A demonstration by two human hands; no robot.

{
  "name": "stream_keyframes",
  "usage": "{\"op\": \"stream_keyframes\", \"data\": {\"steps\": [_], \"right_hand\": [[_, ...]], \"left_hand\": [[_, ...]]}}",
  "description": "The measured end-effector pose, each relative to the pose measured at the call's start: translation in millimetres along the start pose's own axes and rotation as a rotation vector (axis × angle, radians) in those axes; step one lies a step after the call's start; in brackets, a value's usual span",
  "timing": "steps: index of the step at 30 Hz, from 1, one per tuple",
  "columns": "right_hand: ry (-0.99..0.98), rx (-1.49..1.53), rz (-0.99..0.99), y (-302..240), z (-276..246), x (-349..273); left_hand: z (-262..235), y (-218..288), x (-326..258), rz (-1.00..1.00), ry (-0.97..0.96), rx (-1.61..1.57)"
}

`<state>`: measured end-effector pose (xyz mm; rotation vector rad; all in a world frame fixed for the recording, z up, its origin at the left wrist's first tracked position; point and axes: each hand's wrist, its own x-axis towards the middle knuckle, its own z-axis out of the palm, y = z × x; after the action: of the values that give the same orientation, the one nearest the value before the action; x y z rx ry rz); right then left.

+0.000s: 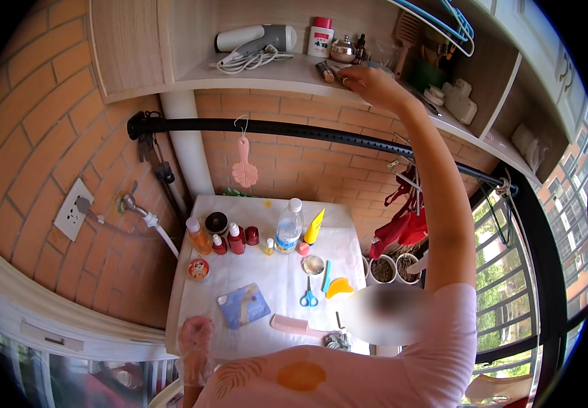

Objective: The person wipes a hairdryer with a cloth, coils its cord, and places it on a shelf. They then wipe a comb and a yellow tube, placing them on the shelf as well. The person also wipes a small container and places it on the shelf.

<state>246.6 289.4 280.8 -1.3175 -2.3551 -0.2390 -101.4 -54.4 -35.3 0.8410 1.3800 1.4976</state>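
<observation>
A person's right hand (360, 78) reaches up to the shelf (267, 76), its grip pinched on a small tube (326, 71) lying flat, long axis pointing left. One hair dryer (256, 39) and one red-capped bottle (320, 37) stand close by. The left hand (197, 338), grip loosely curled and holding nothing, hovers over the bench (267, 272), where one pink comb (299, 327) and one pair of blue scissors (309, 295) lie.

The right hand (360, 78) reaches up to the wooden shelf (267, 73), fingers apparently closed on a small tube (326, 71) near the hair dryer (256, 39), while the left hand (197, 338) rests at the white table's (267, 272) near edge beside a blue pouch (243, 305).
</observation>
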Motion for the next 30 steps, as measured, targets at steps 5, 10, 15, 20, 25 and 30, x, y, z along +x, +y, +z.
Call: {"op": "stream_keyframes", "data": {"steps": [5,10,15,20,25,30], "right_hand": [[0.038,-0.024,0.013,5.4,6.8,6.5],[0.233,-0.007,-0.272,-3.9,7.3,10.1],[0.060,-0.014,-0.144,-4.7,12.8,19.2],[0.144,-0.090,-0.082,-2.3,20.9,22.3],[0.137,-0.115,0.051,-6.8,25.9,27.0],[0.427,-0.114,0.224,27.5,-9.2,2.1]], "left_hand": [[2.5,5.7,1.6,0.016,0.013,-0.024],[0.8,-1.1,5.4,0.003,-0.002,-0.009],[3.5,-2.1,2.1,-0.012,0.004,-0.043],[4.1,3.8,-1.0,-0.080,0.036,-0.012],[6.8,8.0,-1.3,-0.068,0.061,0.067],[-3.1,-5.0,-0.4,-0.004,0.054,0.090]]}}
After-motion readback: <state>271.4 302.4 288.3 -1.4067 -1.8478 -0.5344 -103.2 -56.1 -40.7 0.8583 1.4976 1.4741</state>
